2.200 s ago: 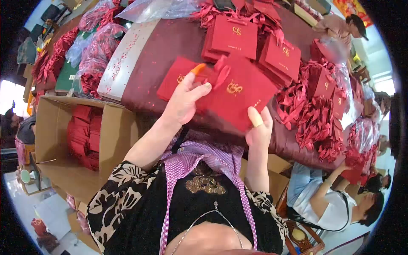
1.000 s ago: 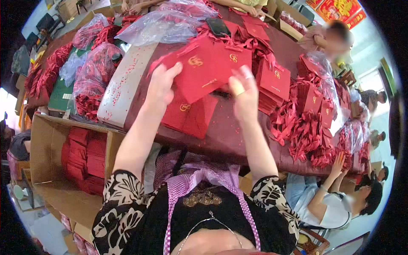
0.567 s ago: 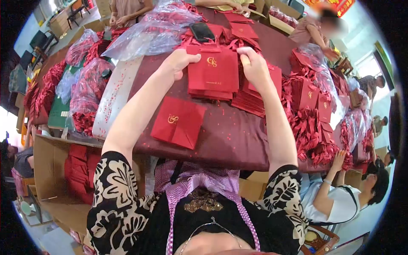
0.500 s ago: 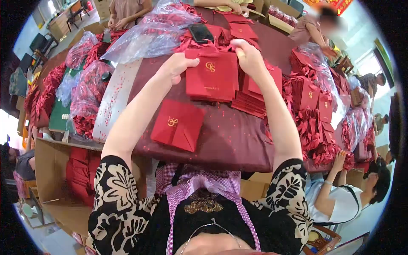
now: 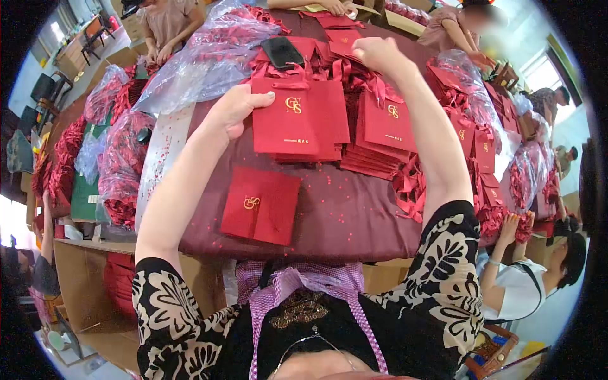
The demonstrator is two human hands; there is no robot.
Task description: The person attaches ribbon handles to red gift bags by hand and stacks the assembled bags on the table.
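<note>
My left hand [image 5: 234, 109] grips the left edge of a red paper gift bag [image 5: 284, 123] with gold lettering, thumb on its front. This bag lies over more red bags whose edges show at its right. My right hand [image 5: 383, 54] is curled closed above the ribbon handles at the far side; what its fingertips hold, if anything, is hidden. Below it sits a stack of red bags [image 5: 387, 126] with ribbon loops. Nearer me, another red bag [image 5: 259, 206] lies flat with its gold logo upside down.
A black phone [image 5: 282, 52] rests on the red bags at the back. Clear plastic [image 5: 196, 73] covers red bundles at left. More bags [image 5: 487, 149] are piled at right. An open cardboard box [image 5: 88, 285] stands at lower left. Other people work around the maroon-covered table [image 5: 329, 231].
My right hand has left the front bag's top corner and moved up and right. The left hand has shifted left with the bag, uncovering the bags behind it.
</note>
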